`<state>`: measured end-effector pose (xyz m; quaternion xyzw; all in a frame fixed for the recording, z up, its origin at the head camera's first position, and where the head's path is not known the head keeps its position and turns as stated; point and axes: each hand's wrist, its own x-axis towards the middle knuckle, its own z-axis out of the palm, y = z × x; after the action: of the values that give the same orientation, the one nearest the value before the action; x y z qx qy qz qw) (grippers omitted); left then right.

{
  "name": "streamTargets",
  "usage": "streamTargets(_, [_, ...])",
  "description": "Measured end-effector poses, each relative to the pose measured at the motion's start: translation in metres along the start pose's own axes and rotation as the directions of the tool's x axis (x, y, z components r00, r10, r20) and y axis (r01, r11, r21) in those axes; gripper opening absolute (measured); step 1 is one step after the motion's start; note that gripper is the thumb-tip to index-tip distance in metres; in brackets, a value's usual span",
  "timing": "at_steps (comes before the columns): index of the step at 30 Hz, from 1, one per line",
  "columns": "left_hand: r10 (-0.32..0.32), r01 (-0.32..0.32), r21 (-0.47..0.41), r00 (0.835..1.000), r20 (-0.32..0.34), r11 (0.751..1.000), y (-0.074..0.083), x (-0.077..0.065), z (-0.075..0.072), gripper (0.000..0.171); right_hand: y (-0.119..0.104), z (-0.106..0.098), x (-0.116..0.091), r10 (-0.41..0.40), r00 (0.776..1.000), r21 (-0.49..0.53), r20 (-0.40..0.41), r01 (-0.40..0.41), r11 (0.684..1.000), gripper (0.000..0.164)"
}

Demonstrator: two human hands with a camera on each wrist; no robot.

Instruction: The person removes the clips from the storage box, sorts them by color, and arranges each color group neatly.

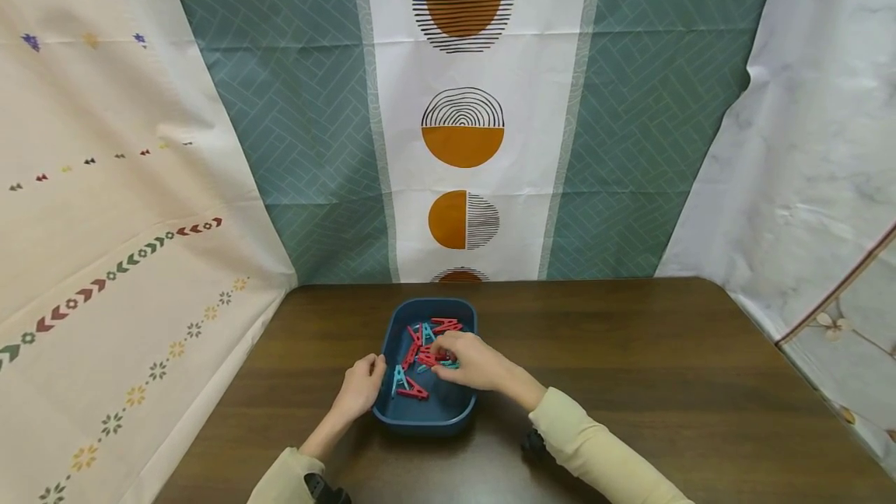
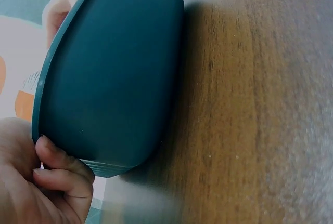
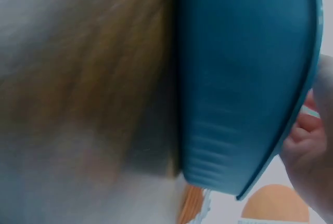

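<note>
A dark blue plastic bin stands on the table with several red and light-blue clothespins lying loose inside. At the bin's left side, my left hand grips the rim. In the left wrist view its curled fingers press against the outer wall. My right hand reaches over the right rim, thumb and fingers bent around clothespins near the middle of the pile. Bits of red and teal show just over the rim by that hand in the right wrist view. The palm covers part of the pile.
The brown wooden table extends to both sides of the bin. Behind it hangs a green and white patterned cloth, with pale cloths at the left and right. Dark wrist cameras sit near both sleeves.
</note>
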<state>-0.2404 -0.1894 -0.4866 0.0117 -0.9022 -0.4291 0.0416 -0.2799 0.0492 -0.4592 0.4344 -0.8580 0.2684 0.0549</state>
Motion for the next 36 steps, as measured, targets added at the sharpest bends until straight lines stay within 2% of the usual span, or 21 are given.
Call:
streamTargets(3, [-0.011, 0.011, 0.016, 1.000, 0.000, 1.000, 0.000, 0.000, 0.001, 0.033, 0.005, 0.002, -0.003, -0.008, 0.992, 0.008, -0.125, 0.009, 1.000, 0.019])
streamTargets(6, [-0.021, 0.021, 0.026, 1.000, 0.004, 0.999, -0.001, -0.001, 0.001, 0.034, 0.010, 0.003, -0.004, -0.011, 0.979, 0.010, -0.204, 0.014, 1.000, 0.019])
streamTargets(12, [-0.041, 0.041, 0.006, 0.999, 0.023, 0.999, 0.000, -0.002, 0.000, 0.035, 0.018, 0.000, -0.006, 0.014, 0.963, 0.019, -0.270, -0.009, 1.000, 0.019])
streamTargets(18, [-0.040, 0.040, 0.002, 0.999, 0.017, 0.999, 0.001, -0.001, -0.001, 0.037, 0.026, -0.001, -0.009, 0.094, 0.939, 0.045, -0.330, -0.084, 0.995, 0.017])
streamTargets(29, [-0.045, 0.045, 0.006, 0.999, 0.028, 0.999, 0.000, -0.001, -0.001, 0.037, 0.040, -0.005, -0.020, 0.235, 0.858, 0.098, -0.456, -0.214, 0.972, 0.014])
streamTargets(32, [-0.039, 0.039, -0.002, 0.999, 0.028, 0.999, 0.001, -0.001, -0.001, 0.037, 0.045, -0.006, -0.024, 0.303, 0.831, 0.108, -0.467, -0.286, 0.952, 0.015])
streamTargets(36, [-0.034, 0.035, -0.005, 0.999, 0.032, 0.999, 0.000, -0.001, -0.001, 0.036, 0.053, -0.007, -0.032, 0.390, 0.782, 0.102, -0.486, -0.392, 0.914, 0.014])
